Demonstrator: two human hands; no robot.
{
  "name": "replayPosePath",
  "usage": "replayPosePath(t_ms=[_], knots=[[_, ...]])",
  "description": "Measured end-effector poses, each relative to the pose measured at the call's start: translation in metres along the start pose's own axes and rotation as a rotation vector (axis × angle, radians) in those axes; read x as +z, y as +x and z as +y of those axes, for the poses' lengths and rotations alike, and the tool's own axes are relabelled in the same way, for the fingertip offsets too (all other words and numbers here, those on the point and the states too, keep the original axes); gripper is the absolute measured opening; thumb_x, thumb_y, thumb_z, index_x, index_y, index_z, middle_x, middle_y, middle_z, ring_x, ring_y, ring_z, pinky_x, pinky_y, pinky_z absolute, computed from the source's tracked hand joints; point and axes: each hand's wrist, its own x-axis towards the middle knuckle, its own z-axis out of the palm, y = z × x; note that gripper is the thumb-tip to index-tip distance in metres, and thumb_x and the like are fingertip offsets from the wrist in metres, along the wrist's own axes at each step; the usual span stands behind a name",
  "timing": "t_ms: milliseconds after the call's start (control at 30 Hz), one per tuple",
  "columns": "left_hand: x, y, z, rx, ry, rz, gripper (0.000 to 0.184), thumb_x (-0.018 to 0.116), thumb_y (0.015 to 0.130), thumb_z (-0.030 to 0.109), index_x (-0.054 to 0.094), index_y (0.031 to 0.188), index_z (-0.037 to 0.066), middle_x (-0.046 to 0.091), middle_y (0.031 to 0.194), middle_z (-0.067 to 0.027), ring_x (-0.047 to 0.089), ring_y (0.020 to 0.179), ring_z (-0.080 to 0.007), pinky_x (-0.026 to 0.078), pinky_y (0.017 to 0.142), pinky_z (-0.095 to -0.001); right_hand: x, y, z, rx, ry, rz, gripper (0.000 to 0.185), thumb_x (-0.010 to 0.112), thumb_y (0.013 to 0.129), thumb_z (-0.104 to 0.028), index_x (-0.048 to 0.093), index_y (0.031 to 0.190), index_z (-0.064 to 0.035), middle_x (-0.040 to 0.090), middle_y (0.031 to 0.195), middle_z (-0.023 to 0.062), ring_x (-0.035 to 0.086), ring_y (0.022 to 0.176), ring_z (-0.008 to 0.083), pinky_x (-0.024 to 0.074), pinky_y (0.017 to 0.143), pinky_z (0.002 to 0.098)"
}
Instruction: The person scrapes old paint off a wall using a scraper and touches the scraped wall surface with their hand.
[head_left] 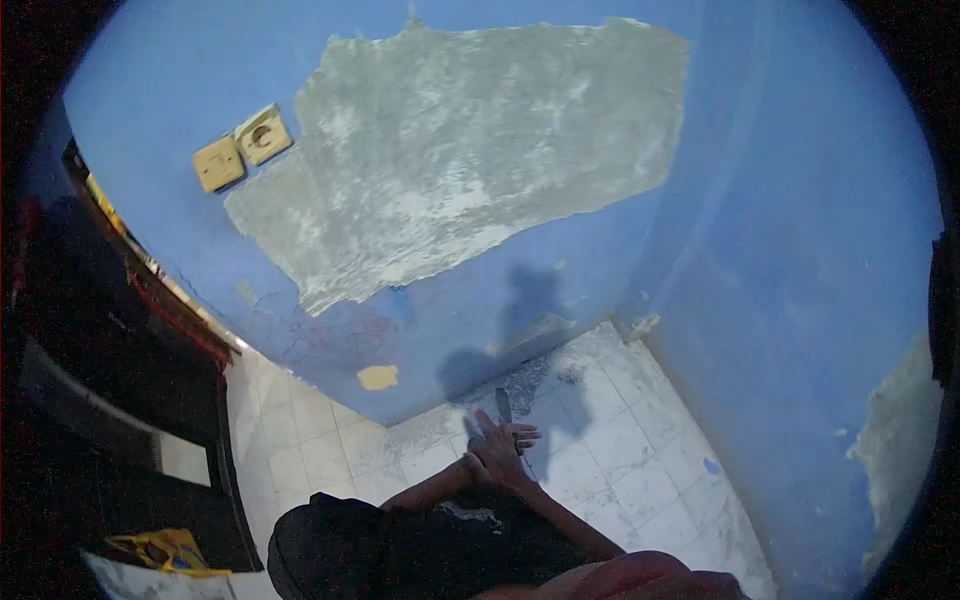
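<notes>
My left hand point(525, 436) and my right hand point(498, 456) cross and touch low in the centre of the head view. The fingers of my left hand stretch out to the right and are apart. My right hand lies over the left one, its fingers pointing up and partly merging with it. A narrow dark tool point(503, 402) sticks up beside the fingers; its grip is hidden, so which hand bears it is unclear. Beyond it, the blue wall point(450, 340) has a large grey bare patch point(490, 130).
A yellowed switch point(218, 165) and socket point(264, 135) sit on the wall at the upper left. Grey debris point(525, 385) lies on the white tiled floor point(640, 490) near the wall base. A dark opening is at the left, with a yellow item point(170, 550) below.
</notes>
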Motion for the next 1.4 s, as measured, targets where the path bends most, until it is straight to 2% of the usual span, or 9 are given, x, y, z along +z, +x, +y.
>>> replayPosePath(t_ms=[167, 467, 567, 767, 900, 1033, 1133, 1233, 1400], knots=[[-0.046, -0.012, 0.020, 0.049, -0.116, 0.148, 0.039, 0.048, 0.090, 0.041, 0.063, 0.096, 0.005, 0.062, 0.082, -0.0056, 0.056, 0.074, -0.0152, 0.043, 0.068, -0.0317, 0.020, 0.077, -0.002, -0.285, -0.019, -0.007, 0.061, 0.062, 0.083, -0.020, 0.037, 0.137, -0.0031, 0.025, 0.145, 0.0261, 0.033, 0.129, 0.0404, 0.0262, 0.105, 0.0487], [-0.078, 0.016, 0.103, 0.209, -0.238, 0.235, 0.040, 0.047, 0.092, 0.041, 0.064, 0.088, 0.004, 0.061, 0.077, -0.0055, 0.055, 0.069, -0.0142, 0.043, 0.063, -0.0301, 0.019, 0.159, 0.035, -0.300, 0.197, 0.013, 0.051, 0.060, 0.083, -0.016, 0.047, 0.132, -0.0084, 0.032, 0.143, 0.0224, 0.034, 0.130, 0.0386, 0.0250, 0.106, 0.0488], [-0.077, 0.032, 0.145, 0.292, -0.268, 0.278, 0.041, 0.047, 0.093, 0.040, 0.064, 0.086, 0.003, 0.061, 0.076, -0.0055, 0.055, 0.067, -0.0138, 0.043, 0.062, -0.0296, 0.001, 0.175, 0.055, -0.254, -0.084, -0.009, 0.054, 0.062, 0.082, -0.018, 0.045, 0.132, -0.0081, 0.028, 0.145, 0.0222, 0.032, 0.129, 0.0428, 0.0282, 0.104, 0.0501], [-0.092, 0.023, 0.288, 0.587, -0.324, 0.606, 0.043, 0.047, 0.094, 0.040, 0.064, 0.081, 0.003, 0.060, 0.072, -0.0054, 0.055, 0.064, -0.0132, 0.043, 0.059, -0.0285, -0.081, 0.254, 0.078, -0.109, -0.094, 0.475, 0.050, 0.061, 0.084, -0.023, 0.049, 0.129, -0.0046, 0.043, 0.136, 0.0199, 0.045, 0.123, 0.0346, 0.0355, 0.100, 0.0425], [-0.129, 0.001, 0.362, 0.957, -0.146, 0.838, 0.040, 0.053, 0.092, 0.037, 0.062, 0.070, 0.004, 0.055, 0.060, -0.0012, 0.043, 0.046, -0.0072, 0.033, 0.044, -0.0239, -0.168, 0.333, 0.166, 0.314, 0.482, 0.384, 0.040, 0.061, 0.085, -0.038, 0.064, 0.097, 0.0006, 0.068, 0.092, 0.0139, 0.065, 0.080, 0.0215, 0.0508, 0.070, 0.0334], [-0.134, -0.018, 0.423, 1.020, -0.114, 0.855, 0.030, 0.062, 0.088, 0.025, 0.058, 0.066, 0.005, 0.054, 0.054, -0.0010, 0.041, 0.041, -0.0063, 0.029, 0.039, -0.0237, -0.248, 0.432, 0.182, 0.550, 0.091, 0.206, 0.058, 0.061, 0.080, -0.059, 0.064, 0.063, -0.0036, 0.059, 0.055, 0.0050, 0.059, 0.049, 0.0173, 0.0473, 0.051, 0.0309], [-0.132, -0.008, 0.436, 0.991, -0.119, 0.931, 0.030, 0.064, 0.086, 0.024, 0.056, 0.064, 0.006, 0.053, 0.052, -0.0006, 0.040, 0.038, -0.0061, 0.028, 0.038, -0.0235, -0.263, 0.461, 0.178, 0.754, 0.059, 0.247, 0.072, 0.060, 0.070, -0.072, 0.061, 0.057, -0.0011, 0.057, 0.053, 0.0090, 0.061, 0.055, 0.0207, 0.0501, 0.062, 0.0382], [-0.134, 0.003, 0.453, 0.955, -0.122, 1.146, 0.023, 0.069, 0.082, 0.020, 0.055, 0.070, 0.005, 0.052, 0.051, -0.0022, 0.040, 0.035, -0.0079, 0.027, 0.037, -0.0220, -0.264, 0.464, 0.208, 0.639, 0.023, 0.219, 0.076, 0.061, 0.066, -0.074, 0.060, 0.054, 0.0003, 0.057, 0.054, 0.0120, 0.061, 0.054, 0.0218, 0.0502, 0.064, 0.0400], [-0.150, 0.027, 0.440, 1.055, -0.265, 1.237, 0.020, 0.070, 0.080, 0.014, 0.054, 0.076, 0.002, 0.052, 0.051, -0.0059, 0.041, 0.034, -0.0094, 0.026, 0.033, -0.0228, -0.291, 0.447, 0.198, 0.175, -0.020, 0.667, 0.066, 0.072, 0.076, -0.046, 0.052, 0.119, -0.0017, 0.058, 0.055, 0.0052, 0.055, 0.050, 0.0103, 0.0470, 0.053, 0.0259]])
